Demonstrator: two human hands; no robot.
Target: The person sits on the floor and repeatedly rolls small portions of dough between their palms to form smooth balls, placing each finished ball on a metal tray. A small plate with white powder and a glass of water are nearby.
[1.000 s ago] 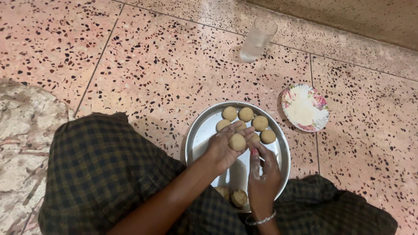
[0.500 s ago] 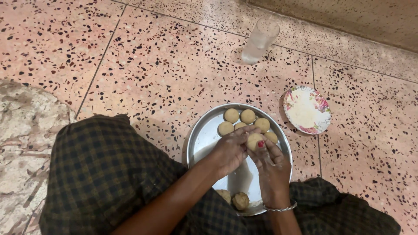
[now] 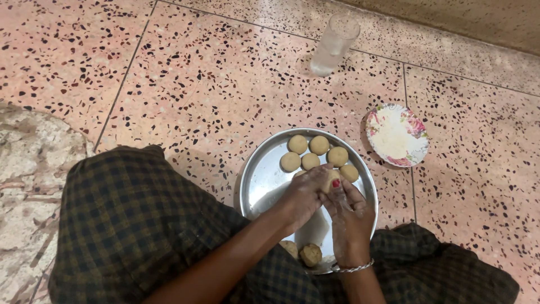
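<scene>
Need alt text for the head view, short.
Both hands, left hand and right hand, cup a dough ball over a round steel tray holding more dough balls. A floral plate and a glass stand on the speckled floor beyond.

My right hand [image 3: 351, 217] now closes over the dough ball [image 3: 331, 179] that sat bare on my left hand [image 3: 304, 194] fingertips a second ago.

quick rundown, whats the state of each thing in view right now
left hand: closed round a dough ball
right hand: floury, cupped on that ball
dough ball: pressed between both hands
steel tray: flat on floor, holds more balls
glass: upright
floral plate: flour on it
</scene>
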